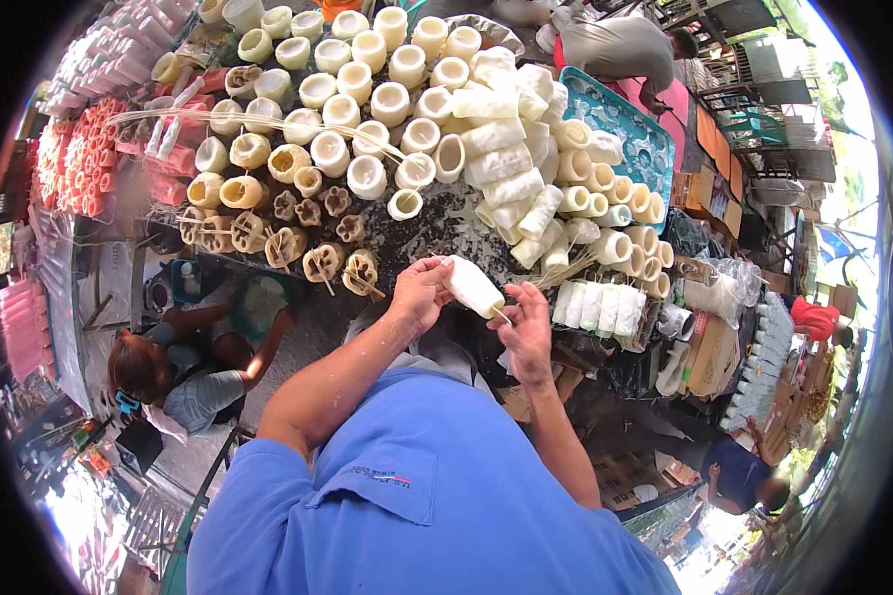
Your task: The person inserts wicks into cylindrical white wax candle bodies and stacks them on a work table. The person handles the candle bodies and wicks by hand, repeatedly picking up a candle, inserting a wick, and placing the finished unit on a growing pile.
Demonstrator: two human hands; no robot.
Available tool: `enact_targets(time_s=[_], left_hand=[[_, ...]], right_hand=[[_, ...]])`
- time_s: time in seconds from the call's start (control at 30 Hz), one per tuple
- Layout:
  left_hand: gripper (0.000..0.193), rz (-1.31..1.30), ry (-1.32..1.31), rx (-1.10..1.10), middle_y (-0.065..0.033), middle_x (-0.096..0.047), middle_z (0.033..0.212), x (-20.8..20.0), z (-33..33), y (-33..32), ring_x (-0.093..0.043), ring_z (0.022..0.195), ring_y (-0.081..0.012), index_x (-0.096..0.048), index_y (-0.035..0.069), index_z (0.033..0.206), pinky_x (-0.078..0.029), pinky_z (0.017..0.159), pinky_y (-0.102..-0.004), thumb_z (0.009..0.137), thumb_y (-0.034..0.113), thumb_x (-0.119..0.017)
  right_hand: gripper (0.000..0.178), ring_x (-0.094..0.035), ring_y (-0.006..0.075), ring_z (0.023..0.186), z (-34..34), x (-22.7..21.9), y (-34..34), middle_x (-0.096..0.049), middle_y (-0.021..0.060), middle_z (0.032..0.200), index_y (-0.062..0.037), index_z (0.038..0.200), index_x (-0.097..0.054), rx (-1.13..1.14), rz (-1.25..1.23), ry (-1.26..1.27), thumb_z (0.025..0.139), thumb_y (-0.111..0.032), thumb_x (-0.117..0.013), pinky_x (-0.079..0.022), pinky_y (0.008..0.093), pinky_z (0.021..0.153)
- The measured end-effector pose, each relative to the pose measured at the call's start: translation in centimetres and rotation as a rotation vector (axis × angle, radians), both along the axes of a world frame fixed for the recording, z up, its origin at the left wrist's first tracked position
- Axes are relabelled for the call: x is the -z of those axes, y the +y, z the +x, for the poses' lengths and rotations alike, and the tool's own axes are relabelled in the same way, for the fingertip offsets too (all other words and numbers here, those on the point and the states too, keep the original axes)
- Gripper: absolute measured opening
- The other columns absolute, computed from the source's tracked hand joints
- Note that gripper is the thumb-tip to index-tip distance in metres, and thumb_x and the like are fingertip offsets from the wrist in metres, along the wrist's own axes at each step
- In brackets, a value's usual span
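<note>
1. The left hand (pixel 422 295) holds a white cylinder (pixel 473 287) by its upper-left end, thumb and fingers pinched narrow on it; the cylinder lies tilted in the air between both hands, just off the near edge of the tabletop (pixel 437 226), in front of the person's blue shirt (pixel 407 496).
2. The right hand (pixel 526 332) is at the cylinder's lower-right end, fingers bent and only slightly apart, beside a thin pale strand (pixel 507 318) at that end; whether these fingers grip the strand or merely rest by it, I cannot tell.
3. Beyond the hands, the dark tabletop is scattered with white specks; pale hollow cups (pixel 366 177) stand in loose rows over its middle; brown fluted pieces (pixel 323 264) line its near left edge.
4. To the right, white rolls (pixel 499 166) lie heaped together; a teal tray (pixel 617 117) sits behind them; a row of upright white pieces (pixel 599 308) stands near the right hand.
</note>
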State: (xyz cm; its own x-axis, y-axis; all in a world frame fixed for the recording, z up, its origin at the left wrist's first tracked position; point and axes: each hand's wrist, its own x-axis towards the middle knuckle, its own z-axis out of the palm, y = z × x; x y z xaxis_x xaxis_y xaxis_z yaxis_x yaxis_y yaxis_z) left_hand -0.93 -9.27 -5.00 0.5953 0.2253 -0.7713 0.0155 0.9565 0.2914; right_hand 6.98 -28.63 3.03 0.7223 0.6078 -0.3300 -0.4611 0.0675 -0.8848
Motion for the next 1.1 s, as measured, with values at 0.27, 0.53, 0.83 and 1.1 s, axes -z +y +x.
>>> enact_targets(time_s=[0.27, 0.53, 0.83, 1.1], left_hand=[[0.019, -0.007, 0.019, -0.095, -0.0071, -0.073, 0.113, -0.8, -1.2, 2.2, -0.073, 0.102, -0.0216, -0.063, 0.008, 0.118, -0.059, 0.085, -0.0389, 0.105, 0.020, -0.071], [0.052, 1.164, 0.313, 0.655, -0.0188, -0.075, 0.118, -4.5, -1.9, 5.3, -0.072, 0.094, -0.0251, -0.059, -0.004, 0.146, -0.058, 0.086, -0.0358, 0.101, 0.020, -0.071], [0.040, 1.247, 0.257, 0.648, -0.0142, -0.075, 0.095, -4.7, -4.2, 10.9, -0.069, 0.080, -0.0207, -0.068, 0.000, 0.136, -0.056, 0.078, -0.0358, 0.100, 0.016, -0.070], [0.029, 1.393, 0.304, 0.533, -0.0229, -0.076, 0.103, -2.4, -3.8, 11.8, -0.075, 0.089, -0.0334, -0.073, -0.004, 0.120, -0.058, 0.082, -0.0396, 0.094, 0.009, -0.071]], right_hand=[[0.116, -0.056, 0.0139, 0.100, -0.5, 2.1, 2.9, -0.049, 0.0071, 0.146, -0.0123, 0.165, -0.034, -0.159, -0.091, 0.171, 0.067, 0.005, -0.093, -0.055, 0.0273, 0.086], [0.040, -0.069, 0.0111, 0.085, -0.6, 5.4, 10.8, -0.076, 0.0044, 0.113, 0.0012, 0.130, -0.067, -0.065, -0.123, -0.094, 0.094, -0.008, -0.082, -0.057, 0.0264, 0.074], [0.048, -0.074, 0.0371, 0.095, -2.4, 12.8, 17.2, -0.071, 0.0214, 0.112, -0.0007, 0.128, -0.065, -0.204, -0.422, -0.794, 0.086, -0.011, -0.085, -0.061, 0.0438, 0.081], [0.033, -0.070, 0.0409, 0.094, -2.6, 14.1, 19.1, -0.069, 0.0218, 0.106, -0.0013, 0.122, -0.067, -0.163, -0.431, -0.858, 0.090, -0.005, -0.075, -0.058, 0.0479, 0.081]])
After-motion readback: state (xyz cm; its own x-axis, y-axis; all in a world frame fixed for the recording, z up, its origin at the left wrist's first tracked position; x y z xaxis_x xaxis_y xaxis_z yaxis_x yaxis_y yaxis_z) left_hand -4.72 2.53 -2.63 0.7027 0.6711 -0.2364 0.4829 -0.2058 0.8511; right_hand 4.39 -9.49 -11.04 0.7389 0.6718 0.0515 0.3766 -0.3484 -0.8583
